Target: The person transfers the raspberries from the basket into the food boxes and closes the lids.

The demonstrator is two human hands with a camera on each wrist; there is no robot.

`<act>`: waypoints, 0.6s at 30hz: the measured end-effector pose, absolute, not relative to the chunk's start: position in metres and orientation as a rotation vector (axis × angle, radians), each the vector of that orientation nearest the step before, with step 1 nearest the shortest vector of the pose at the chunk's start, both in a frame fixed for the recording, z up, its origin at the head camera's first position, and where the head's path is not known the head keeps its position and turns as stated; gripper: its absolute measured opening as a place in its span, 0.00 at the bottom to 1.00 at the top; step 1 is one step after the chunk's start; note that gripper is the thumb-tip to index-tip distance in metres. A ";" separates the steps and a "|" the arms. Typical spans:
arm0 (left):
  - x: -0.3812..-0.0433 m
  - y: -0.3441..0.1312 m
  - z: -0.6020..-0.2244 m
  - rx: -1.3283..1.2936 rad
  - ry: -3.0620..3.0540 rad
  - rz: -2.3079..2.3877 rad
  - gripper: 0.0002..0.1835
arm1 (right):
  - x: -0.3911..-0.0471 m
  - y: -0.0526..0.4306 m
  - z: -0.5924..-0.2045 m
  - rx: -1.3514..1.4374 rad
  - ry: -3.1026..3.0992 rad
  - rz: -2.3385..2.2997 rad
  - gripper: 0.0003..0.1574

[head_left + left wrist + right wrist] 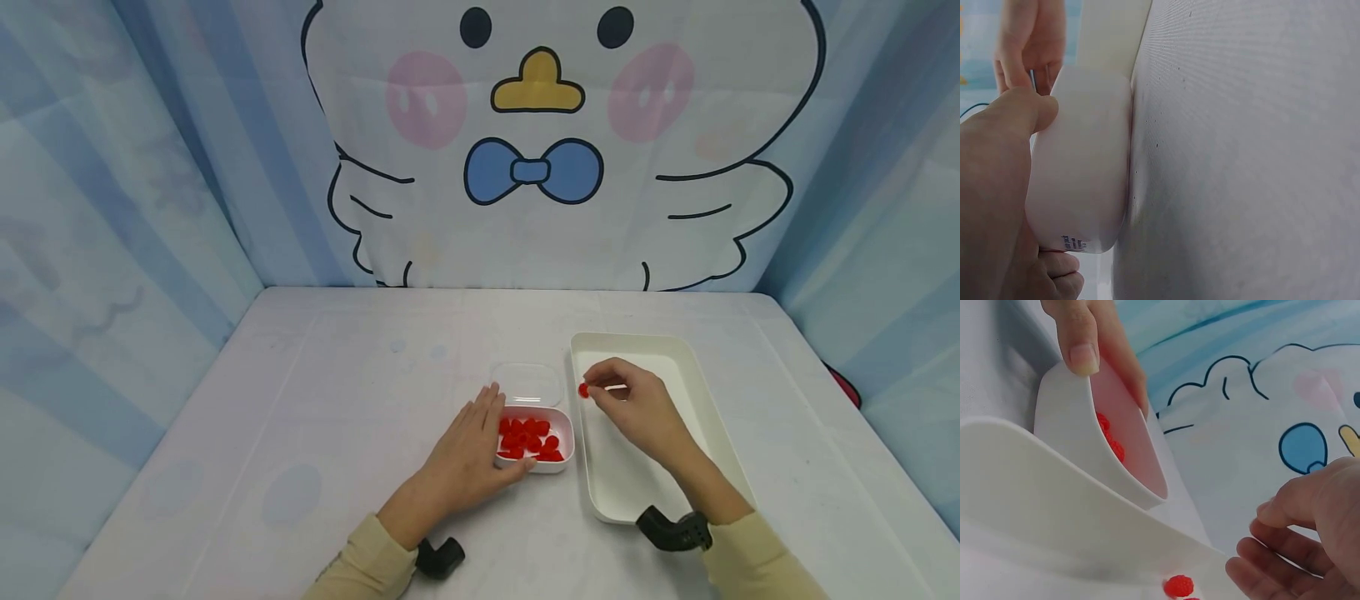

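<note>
A small white plastic box (555,467) with a pinkish inside holds several red raspberry-like pieces (528,437). My left hand (468,454) grips this box, thumb over the near rim and fingers along its left side. In the right wrist view the thumb (1082,353) presses at the rim. My right hand (633,408) hovers over the left part of a white tray (637,487), fingers loosely bent and apart, holding nothing. Close to its fingertips, a red raspberry (1179,585) lies inside the tray by the wall, with part of another red piece at that frame's bottom edge.
Behind the box lies a clear plastic lid (527,383). The tray stands just right of the box on a white-covered table (300,400). A printed curtain (532,242) closes off the back, and blue curtains (112,250) hang at the sides.
</note>
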State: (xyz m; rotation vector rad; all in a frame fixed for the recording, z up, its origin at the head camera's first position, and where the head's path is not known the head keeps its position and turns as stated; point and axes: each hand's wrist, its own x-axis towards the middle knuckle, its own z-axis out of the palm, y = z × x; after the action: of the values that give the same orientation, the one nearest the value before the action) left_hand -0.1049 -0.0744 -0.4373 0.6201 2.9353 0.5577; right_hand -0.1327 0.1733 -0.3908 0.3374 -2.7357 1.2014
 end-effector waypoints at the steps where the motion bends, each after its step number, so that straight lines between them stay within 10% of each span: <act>1: -0.105 -0.074 -0.437 0.618 2.936 0.557 0.52 | -0.134 0.175 -0.391 0.324 -2.738 1.201 0.09; 18: -0.105 -0.074 -0.438 0.608 2.923 0.596 0.52 | -0.151 0.188 -0.403 0.223 -2.755 1.195 0.11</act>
State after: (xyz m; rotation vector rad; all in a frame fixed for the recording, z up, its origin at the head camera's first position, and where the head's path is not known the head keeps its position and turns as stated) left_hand -0.1052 -0.0741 -0.4379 0.6079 2.9227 0.5963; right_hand -0.1513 0.1877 -0.4033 0.2234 -2.7550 1.1948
